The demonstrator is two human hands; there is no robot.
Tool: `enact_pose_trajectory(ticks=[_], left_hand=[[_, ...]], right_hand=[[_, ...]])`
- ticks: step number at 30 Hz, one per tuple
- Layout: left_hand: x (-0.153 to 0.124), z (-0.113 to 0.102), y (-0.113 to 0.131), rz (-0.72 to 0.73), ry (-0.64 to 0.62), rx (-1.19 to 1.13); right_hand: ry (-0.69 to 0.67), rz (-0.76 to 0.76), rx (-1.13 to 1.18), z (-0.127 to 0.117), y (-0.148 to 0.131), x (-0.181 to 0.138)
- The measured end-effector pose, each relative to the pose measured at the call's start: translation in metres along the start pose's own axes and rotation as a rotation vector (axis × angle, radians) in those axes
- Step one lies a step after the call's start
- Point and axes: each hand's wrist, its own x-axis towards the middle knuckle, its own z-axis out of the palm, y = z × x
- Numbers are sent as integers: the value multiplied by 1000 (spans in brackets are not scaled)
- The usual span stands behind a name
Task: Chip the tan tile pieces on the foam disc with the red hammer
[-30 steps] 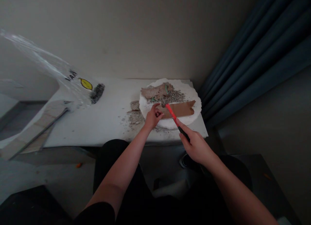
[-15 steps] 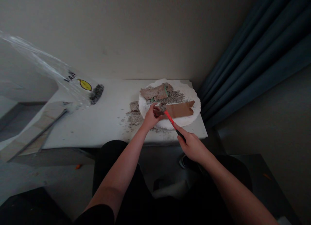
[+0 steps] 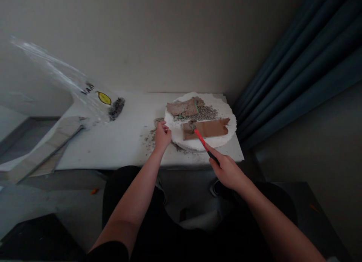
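Note:
My right hand point(image 3: 227, 171) grips a small hammer point(image 3: 201, 138) with a red and black handle; its head rests on a long brown tile piece point(image 3: 209, 128) lying on a round white foam slab point(image 3: 223, 140). Broken tile pieces and grey rubble point(image 3: 195, 108) are heaped on the far part of the slab. My left hand point(image 3: 161, 136) is closed at the slab's left edge, above scattered crumbs point(image 3: 149, 135); I cannot make out what, if anything, its fingers pinch.
A white table point(image 3: 121, 141) against the wall carries the slab. A clear plastic bag point(image 3: 93, 94) with a yellow label lies at the table's left. A long tile strip point(image 3: 42, 150) leans off the left end. Blue curtains point(image 3: 299, 66) hang at the right.
My left hand has moved left, off the brown tile piece to the slab's left edge. The hammer head has come down onto the brown tile piece.

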Motion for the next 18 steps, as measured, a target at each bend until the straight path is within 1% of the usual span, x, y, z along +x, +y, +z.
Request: enact_pose_trajectory(ticks=[2, 4, 6, 8, 10, 14, 18], left_hand=[[-1, -5, -8, -24, -20, 142], [-4, -9, -14, -50, -96, 316], [-9, -11, -18, -54, -242, 487], [-15, -10, -21, -19, -406, 618], [-21, -8, -22, 41, -506, 706], [-29, -4, -24, 149, -562, 790], [-30, -6, -29, 247, -602, 776]], right_hand=[[43, -9, 15, -4, 4, 1], [79, 28, 7, -9, 8, 2], [99, 65, -1, -12, 14, 3], [104, 76, 6, -12, 21, 4], [97, 69, 22, -9, 26, 5], [73, 42, 45, -4, 29, 7], [65, 38, 42, -2, 28, 9]])
